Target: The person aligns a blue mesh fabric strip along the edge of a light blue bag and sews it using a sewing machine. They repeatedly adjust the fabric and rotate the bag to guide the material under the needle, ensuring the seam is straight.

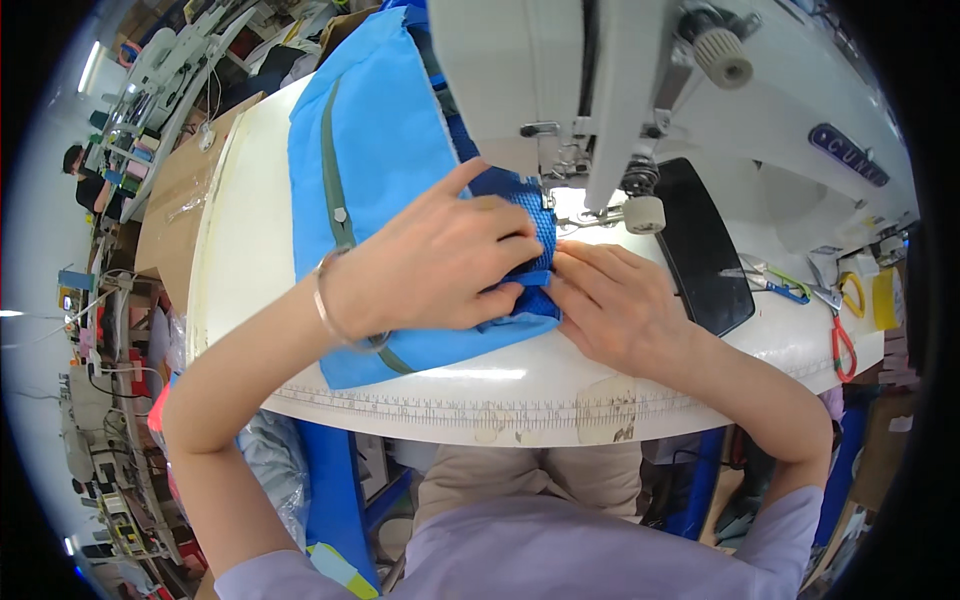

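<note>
A light blue fabric piece [385, 120] with an olive zipper [331, 150] lies on the white sewing table. Along its right side runs a darker blue mesh panel [547, 228], its edge close to the presser foot [590, 217] of the sewing machine [500, 80]. My left hand [445, 260] rests on the piece, its fingers curled onto the mesh beside a small blue webbing tab [534, 279]. From the other side my right hand [620, 305] closes its fingers on the edge of the mesh. Its fingertips and thumb are partly hidden.
To the right of the needle lies a black flat pad [705, 250]. Thread snips [775, 280] and red-handled scissors [843, 350] sit farther right. A printed ruler strip [440, 412] follows the table's front edge. Cardboard [175, 220] adjoins the table on the left.
</note>
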The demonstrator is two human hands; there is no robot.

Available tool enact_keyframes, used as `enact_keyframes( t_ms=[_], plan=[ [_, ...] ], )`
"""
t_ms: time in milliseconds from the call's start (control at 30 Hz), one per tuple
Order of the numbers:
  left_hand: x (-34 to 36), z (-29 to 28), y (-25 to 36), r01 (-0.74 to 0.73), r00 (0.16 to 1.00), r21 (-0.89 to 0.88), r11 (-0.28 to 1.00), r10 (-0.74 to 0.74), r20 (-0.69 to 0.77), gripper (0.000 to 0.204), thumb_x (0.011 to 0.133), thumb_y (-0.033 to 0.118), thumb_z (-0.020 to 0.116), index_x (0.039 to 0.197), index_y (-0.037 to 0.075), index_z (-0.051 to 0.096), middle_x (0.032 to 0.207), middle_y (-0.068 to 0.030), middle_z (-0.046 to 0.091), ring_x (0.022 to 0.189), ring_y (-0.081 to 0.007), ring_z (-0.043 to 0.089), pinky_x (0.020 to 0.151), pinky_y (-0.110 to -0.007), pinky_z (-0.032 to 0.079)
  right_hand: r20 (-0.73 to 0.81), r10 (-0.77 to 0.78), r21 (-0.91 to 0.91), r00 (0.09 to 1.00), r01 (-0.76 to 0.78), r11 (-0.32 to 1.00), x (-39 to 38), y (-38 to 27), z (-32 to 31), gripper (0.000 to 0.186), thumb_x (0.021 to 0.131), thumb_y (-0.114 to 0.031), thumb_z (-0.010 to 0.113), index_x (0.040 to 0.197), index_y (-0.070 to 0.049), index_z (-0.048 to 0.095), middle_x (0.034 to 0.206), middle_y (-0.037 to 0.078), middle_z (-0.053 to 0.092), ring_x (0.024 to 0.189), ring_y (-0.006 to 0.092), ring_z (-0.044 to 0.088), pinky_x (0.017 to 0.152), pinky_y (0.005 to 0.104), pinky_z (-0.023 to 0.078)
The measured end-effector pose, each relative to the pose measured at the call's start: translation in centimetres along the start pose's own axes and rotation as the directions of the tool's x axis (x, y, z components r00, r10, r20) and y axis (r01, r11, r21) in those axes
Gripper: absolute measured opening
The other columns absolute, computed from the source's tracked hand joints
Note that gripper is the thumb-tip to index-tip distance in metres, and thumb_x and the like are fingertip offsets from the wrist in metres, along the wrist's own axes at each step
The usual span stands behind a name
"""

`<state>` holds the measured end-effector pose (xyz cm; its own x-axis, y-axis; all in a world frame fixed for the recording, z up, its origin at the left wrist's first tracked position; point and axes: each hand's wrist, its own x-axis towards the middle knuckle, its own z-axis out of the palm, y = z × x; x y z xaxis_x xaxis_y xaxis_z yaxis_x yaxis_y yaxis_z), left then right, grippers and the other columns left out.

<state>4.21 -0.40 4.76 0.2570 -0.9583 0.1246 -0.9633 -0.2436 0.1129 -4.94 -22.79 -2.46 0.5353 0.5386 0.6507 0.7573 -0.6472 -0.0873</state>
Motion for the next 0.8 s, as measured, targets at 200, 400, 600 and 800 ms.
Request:
enact_keyframes(
  t_ms=[200,400,600,800],
  plan=[
    [-1.4,-0.9,2.9,-0.051,0.973,0.215,0.975,0.097,-0.207,0.023,0.08,0.013,0.078,0.07,0.008,0.059,0.069,-0.0049,0.056,0.071,-0.0234,0.062,0.087,-0.046,0.052,-0.025,-0.144,-0.058,0.989,0.143,0.988,-0.7,-0.5,0.0,0.033,0.072,-0.011,0.072,0.1,0.007,0.072,0.106,0.018,0.07,0.103,0.0299,0.068,0.086,0.0366,0.057],
    [-3.6,-0.4,12.7,-0.203,0.967,0.123,0.971,0.219,-0.132,0.035,0.085,0.015,0.077,0.063,0.011,0.051,0.057,0.0018,0.039,0.047,-0.014,0.041,0.048,-0.027,0.033,0.078,-0.152,0.048,0.985,0.149,0.988,-1.1,-3.6,-1.5,0.033,0.073,-0.017,0.07,0.099,0.004,0.074,0.103,0.018,0.071,0.091,0.0275,0.069,0.072,0.0334,0.055],
    [-1.2,-1.5,9.4,0.163,0.954,0.044,0.986,-0.146,-0.261,0.01,0.081,0.012,0.077,0.086,0.007,0.069,0.077,-0.0055,0.063,0.062,-0.0222,0.058,0.054,-0.035,0.045,0.005,-0.244,0.071,0.97,0.243,0.967,-1.5,-4.3,-1.6,0.022,0.068,-0.021,0.066,0.073,0.001,0.069,0.073,0.008,0.06,0.075,0.0237,0.056,0.064,0.0318,0.042],
    [-0.6,1.5,5.6,0.323,0.937,0.111,0.94,-0.301,-0.177,0.034,0.076,0.004,0.078,0.109,0.005,0.076,0.099,-0.0047,0.071,0.087,-0.0262,0.067,0.069,-0.037,0.057,0.011,-0.224,-0.008,0.975,0.224,0.975,-1.8,-4.7,-1.1,0.021,0.066,-0.021,0.066,0.068,0.0,0.067,0.07,0.008,0.058,0.075,0.0232,0.056,0.062,0.0313,0.041]
  ],
)
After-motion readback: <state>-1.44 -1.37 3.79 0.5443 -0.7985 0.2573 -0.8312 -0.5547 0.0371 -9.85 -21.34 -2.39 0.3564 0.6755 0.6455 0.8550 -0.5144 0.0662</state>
